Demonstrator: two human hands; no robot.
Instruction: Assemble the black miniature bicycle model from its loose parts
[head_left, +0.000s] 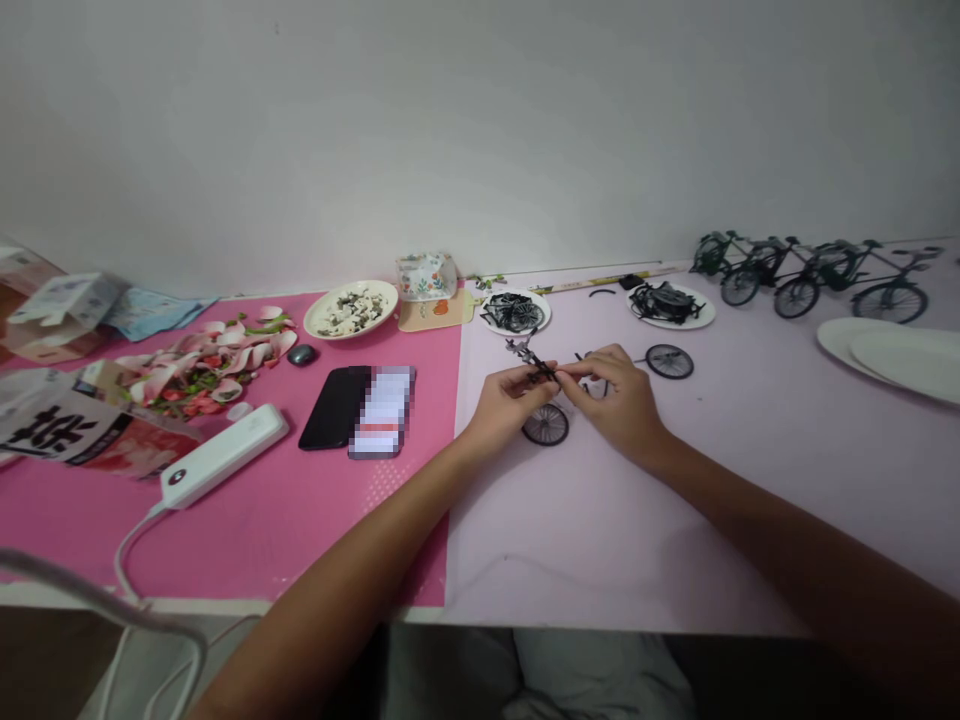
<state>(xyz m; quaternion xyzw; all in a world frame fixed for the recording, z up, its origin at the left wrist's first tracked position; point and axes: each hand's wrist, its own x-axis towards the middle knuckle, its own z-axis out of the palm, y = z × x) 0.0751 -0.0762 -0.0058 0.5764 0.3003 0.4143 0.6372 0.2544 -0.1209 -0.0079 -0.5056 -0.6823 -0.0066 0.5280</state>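
A person's two bare hands meet over a pale lilac tabletop (585, 540), seen from above. Between their fingertips is a small dark part (541, 372), thin and branching, with a greyer end. It sits above the table, in front of the body and slightly right of the pink surface (390, 545).

Its long axis slants from the greyer end, at the far left, down toward the right fingertips. The left hand (502, 405) is nearer to most of its length, with thumb and forefinger pinched around it. The right hand (619, 400) meets only the near right end, where its thumb and forefinger appear closed on the tip; the exact contact is too small to make out.

A spoked wheel (546, 426) shows just below the fingertips, beside the left hand; whether it joins the part cannot be told. A second wheel (670, 362) lies apart, beyond the right hand and to its right, with a thin rod pointing back toward the knuckles.
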